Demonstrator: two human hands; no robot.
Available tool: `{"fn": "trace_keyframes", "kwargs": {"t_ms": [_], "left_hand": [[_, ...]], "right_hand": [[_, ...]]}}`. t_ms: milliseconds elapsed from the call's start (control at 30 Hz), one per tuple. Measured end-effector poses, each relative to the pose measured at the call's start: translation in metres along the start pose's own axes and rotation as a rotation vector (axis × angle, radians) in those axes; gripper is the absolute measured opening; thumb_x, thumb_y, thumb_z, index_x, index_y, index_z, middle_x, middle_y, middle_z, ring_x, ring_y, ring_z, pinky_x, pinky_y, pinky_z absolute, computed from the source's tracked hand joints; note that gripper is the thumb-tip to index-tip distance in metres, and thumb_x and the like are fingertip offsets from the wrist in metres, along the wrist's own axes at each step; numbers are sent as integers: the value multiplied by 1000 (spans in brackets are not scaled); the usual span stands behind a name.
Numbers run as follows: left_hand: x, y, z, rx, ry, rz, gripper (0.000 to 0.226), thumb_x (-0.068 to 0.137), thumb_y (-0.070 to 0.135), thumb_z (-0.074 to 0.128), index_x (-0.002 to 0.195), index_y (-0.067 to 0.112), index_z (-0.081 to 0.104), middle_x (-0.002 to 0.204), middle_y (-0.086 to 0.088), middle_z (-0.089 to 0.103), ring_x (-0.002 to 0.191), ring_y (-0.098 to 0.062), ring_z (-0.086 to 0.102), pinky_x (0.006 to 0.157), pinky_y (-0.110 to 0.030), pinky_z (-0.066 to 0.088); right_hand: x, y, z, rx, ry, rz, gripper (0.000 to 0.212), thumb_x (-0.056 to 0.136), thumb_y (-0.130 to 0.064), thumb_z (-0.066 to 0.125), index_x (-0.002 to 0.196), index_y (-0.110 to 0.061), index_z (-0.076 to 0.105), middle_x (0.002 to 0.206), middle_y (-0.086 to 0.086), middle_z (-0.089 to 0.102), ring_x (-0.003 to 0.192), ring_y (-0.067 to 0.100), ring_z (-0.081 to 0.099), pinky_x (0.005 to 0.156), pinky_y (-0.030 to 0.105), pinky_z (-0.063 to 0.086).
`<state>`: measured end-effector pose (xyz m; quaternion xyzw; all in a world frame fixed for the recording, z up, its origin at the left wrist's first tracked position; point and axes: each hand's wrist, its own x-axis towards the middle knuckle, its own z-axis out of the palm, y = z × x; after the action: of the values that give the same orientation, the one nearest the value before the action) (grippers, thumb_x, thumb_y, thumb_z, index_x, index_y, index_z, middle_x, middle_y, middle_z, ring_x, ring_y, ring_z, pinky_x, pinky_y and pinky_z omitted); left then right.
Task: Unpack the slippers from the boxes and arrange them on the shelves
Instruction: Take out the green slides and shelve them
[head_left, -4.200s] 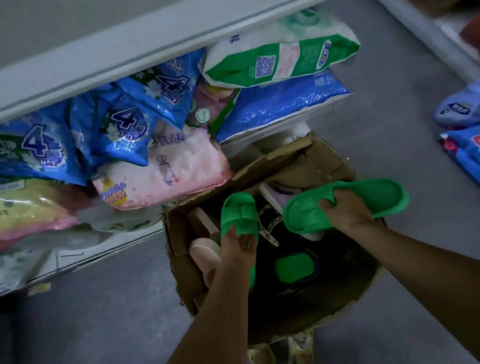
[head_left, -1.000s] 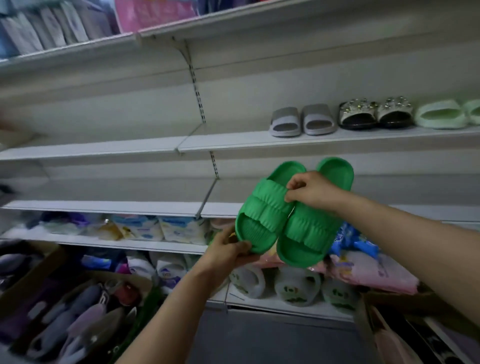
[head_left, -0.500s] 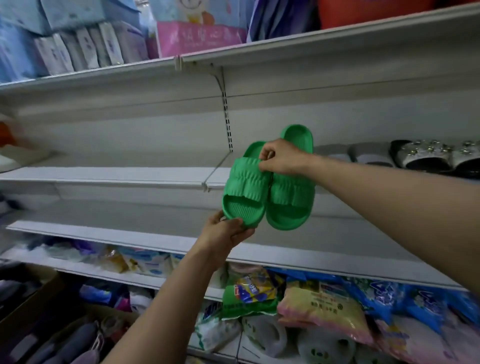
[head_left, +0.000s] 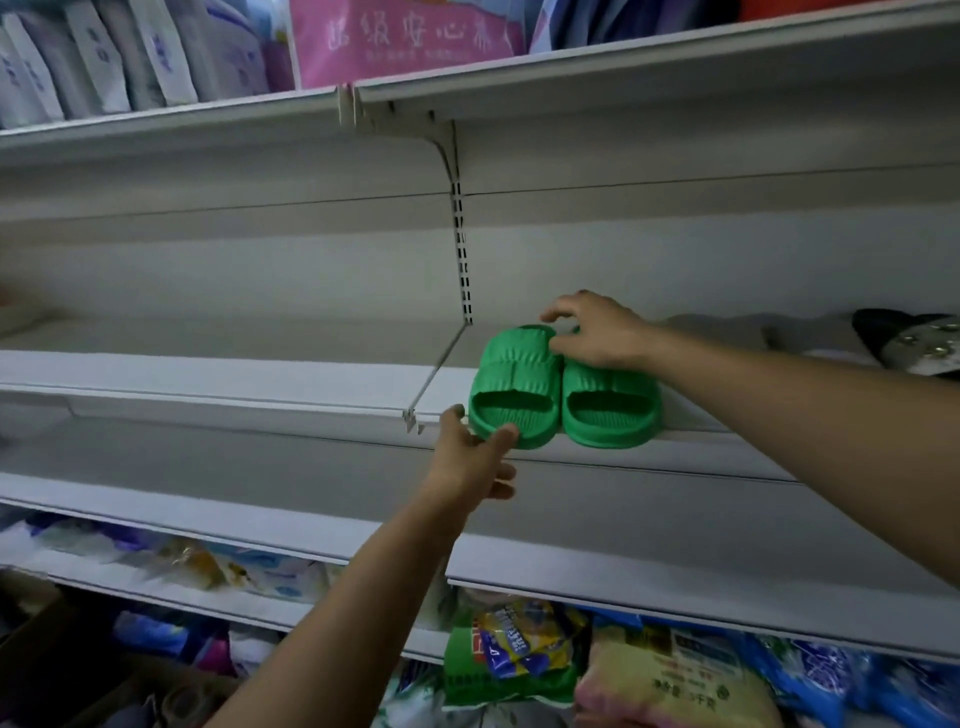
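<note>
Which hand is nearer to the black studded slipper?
Right. The right hand, gripping the green foam slippers, lies left of the black studded slipper; the left hand is lower, farther left.

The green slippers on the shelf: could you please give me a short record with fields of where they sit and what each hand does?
item: green slippers, a pair, side by side
place: front edge of the middle shelf, right of the bracket
left hand: pinches the front lip of one slipper
right hand: fingers curled over the straps at the back
neighbour: dark studded slipper further right, same shelf
status: set down, both hands on them
</note>
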<state>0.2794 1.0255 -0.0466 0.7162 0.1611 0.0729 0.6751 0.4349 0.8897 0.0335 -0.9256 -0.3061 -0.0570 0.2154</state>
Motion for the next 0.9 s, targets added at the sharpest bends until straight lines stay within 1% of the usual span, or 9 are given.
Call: {"fn": "trace_keyframes", "kwargs": {"t_ms": [67, 100, 200, 300, 367, 500, 633, 733, 900], "left_hand": [[5, -6, -13, 537, 159, 258, 70, 93, 45, 51, 147, 17, 16, 141, -12, 38, 124, -25, 47, 101, -47, 44], [7, -6, -19, 709, 226, 443, 72, 91, 54, 47, 147, 20, 19, 140, -8, 34, 127, -22, 41, 103, -44, 42], [10, 2, -33, 1041, 142, 853, 64, 85, 66, 37, 136, 28, 39, 128, 1, 44, 118, -16, 41, 97, -37, 40], [15, 6, -40, 1314, 29, 1064, 47, 84, 58, 46, 121, 31, 56, 118, 8, 59, 111, -16, 52, 96, -37, 39], [21, 4, -43, 1320, 11, 1145, 31, 84, 41, 56, 111, 29, 64, 105, 7, 66, 97, -17, 61, 88, -36, 45], [34, 7, -40, 1239, 2, 1146, 25, 84, 27, 58, 106, 27, 68, 96, 4, 69, 86, -20, 64, 75, -33, 48], [52, 20, -26, 1177, -36, 990, 28, 90, 22, 57, 116, 26, 65, 111, 2, 65, 102, -25, 58, 79, -35, 48], [65, 24, -18, 1208, -42, 908, 31, 92, 21, 53, 121, 29, 61, 117, 3, 61, 107, -22, 54, 82, -34, 48], [65, 27, -16, 1275, -41, 878, 31, 91, 28, 55, 121, 29, 59, 116, 1, 60, 106, -23, 54, 83, -33, 42]], "right_hand": [[-17, -1, -4, -47, 160, -20, 38, 90, -34, 55, 127, -24, 53, 134, 4, 48, 122, 26, 45, 102, 41, 36], [-29, -4, -5, -72, 223, -55, 35, 90, -38, 53, 122, -24, 54, 129, 2, 49, 120, 24, 45, 99, 40, 36], [-71, -12, -3, -250, 303, -208, 38, 85, -59, 47, 104, -26, 55, 107, -4, 52, 103, 18, 49, 83, 35, 34], [-109, -10, 4, -509, 306, -373, 50, 77, -67, 47, 97, -22, 58, 97, -1, 56, 89, 22, 55, 73, 35, 38], [-122, 1, 16, -685, 246, -408, 42, 76, -57, 56, 97, -20, 60, 94, 1, 58, 84, 23, 57, 69, 35, 40], [-118, 16, 33, -732, 280, -310, 30, 63, -26, 73, 90, -17, 63, 83, 1, 60, 77, 24, 58, 66, 35, 36], [-98, 12, 28, -659, 277, -141, 27, 63, -12, 74, 88, -12, 65, 82, 5, 64, 81, 28, 62, 66, 33, 39], [-88, 10, 29, -630, 193, 5, 28, 85, -17, 55, 113, -16, 57, 112, 2, 59, 110, 25, 50, 81, 35, 33], [-94, 11, 25, -523, 134, 127, 38, 89, -24, 52, 128, -23, 51, 128, 1, 52, 119, 23, 44, 90, 35, 32]]}}
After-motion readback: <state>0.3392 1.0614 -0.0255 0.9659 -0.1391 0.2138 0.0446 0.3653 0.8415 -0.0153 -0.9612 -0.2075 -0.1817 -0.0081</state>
